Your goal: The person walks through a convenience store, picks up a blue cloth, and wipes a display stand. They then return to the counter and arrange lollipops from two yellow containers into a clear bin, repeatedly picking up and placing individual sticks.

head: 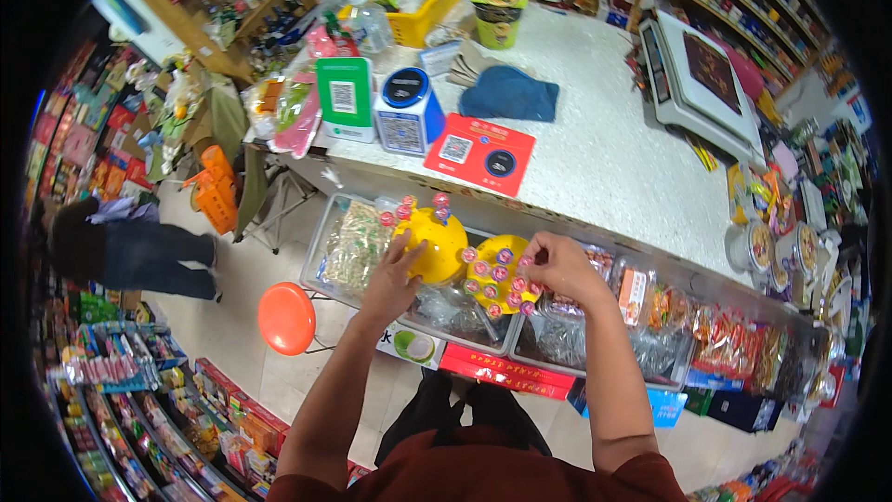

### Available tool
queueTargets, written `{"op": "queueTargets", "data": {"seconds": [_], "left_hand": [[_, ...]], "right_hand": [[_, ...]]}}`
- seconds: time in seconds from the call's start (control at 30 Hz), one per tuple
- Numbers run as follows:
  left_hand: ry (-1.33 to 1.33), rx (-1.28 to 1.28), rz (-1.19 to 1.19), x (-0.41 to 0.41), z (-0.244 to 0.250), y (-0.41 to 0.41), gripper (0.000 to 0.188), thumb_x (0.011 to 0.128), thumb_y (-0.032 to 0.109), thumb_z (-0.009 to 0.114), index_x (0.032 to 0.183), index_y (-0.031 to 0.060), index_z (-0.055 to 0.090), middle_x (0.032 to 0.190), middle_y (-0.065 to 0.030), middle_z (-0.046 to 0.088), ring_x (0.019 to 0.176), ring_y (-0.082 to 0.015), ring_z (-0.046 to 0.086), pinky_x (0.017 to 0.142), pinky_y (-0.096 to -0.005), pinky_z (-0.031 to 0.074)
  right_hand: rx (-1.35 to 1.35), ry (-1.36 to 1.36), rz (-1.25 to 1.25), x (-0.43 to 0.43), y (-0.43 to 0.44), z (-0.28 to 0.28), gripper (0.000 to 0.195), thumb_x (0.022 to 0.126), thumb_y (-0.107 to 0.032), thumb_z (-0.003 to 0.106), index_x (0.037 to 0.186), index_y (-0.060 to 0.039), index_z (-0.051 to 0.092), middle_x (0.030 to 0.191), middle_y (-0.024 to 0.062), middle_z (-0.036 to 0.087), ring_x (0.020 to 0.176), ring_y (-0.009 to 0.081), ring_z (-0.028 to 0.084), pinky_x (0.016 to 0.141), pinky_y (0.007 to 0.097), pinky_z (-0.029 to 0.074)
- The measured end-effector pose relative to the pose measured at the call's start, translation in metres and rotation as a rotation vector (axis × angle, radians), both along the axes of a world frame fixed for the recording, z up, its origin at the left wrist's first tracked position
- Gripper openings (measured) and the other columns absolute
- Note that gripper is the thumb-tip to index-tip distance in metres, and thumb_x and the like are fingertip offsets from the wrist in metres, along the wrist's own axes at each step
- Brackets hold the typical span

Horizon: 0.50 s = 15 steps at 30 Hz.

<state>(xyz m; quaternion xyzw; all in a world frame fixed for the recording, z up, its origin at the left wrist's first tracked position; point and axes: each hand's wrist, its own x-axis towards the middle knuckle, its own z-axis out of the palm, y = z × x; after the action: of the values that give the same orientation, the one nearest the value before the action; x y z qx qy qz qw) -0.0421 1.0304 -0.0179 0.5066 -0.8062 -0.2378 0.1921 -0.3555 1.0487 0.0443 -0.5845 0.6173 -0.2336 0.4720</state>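
Observation:
Two round yellow lollipop stands rest over the clear plastic bins before me. On the left stand (435, 251), a few wrapped lollipops (404, 210) show only along the far edge, and its near top is bare with small holes. My left hand (397, 279) lies on that stand's near-left side, fingers spread over its rim. Many pink and purple wrapped lollipops (502, 273) stick out of the right stand (496, 251). At its right edge my right hand (557, 266) pinches a lollipop, mostly covered by the fingers.
Beyond the bins runs a white counter (592, 97) with payment-code signs (345, 101), a blue cloth (509, 93), a cup of instant noodles (498, 17) and a weighing scale (704, 77). An orange stool (286, 318) stands left. Another person (139, 251) is farther left, near stocked shelves.

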Motion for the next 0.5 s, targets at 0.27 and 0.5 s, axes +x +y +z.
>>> {"op": "queueTargets", "data": {"seconds": [0.27, 0.5], "left_hand": [[-0.115, -0.034, 0.073, -0.011, 0.002, 0.01, 0.055, 0.079, 0.01, 0.061, 0.133, 0.0096, 0.05, 0.143, -0.0235, 0.038, 0.132, -0.038, 0.038, 0.111, -0.0416, 0.031], [-0.233, 0.002, 0.115, -0.026, 0.014, 0.009, 0.056, 0.076, 0.008, 0.062, 0.132, 0.0081, 0.052, 0.142, -0.0233, 0.04, 0.13, -0.0376, 0.041, 0.108, -0.0412, 0.035]], "right_hand": [[-0.463, 0.259, 0.133, 0.063, -0.045, 0.033, 0.028, 0.076, -0.021, 0.071, 0.099, -0.0066, 0.066, 0.09, 0.0129, 0.067, 0.083, 0.0288, 0.065, 0.073, 0.0373, 0.052], [-0.431, 0.539, 0.314, 0.113, -0.086, -0.002, 0.029, 0.077, -0.025, 0.071, 0.098, -0.0072, 0.063, 0.094, 0.014, 0.067, 0.093, 0.0309, 0.064, 0.077, 0.0426, 0.05]]}}
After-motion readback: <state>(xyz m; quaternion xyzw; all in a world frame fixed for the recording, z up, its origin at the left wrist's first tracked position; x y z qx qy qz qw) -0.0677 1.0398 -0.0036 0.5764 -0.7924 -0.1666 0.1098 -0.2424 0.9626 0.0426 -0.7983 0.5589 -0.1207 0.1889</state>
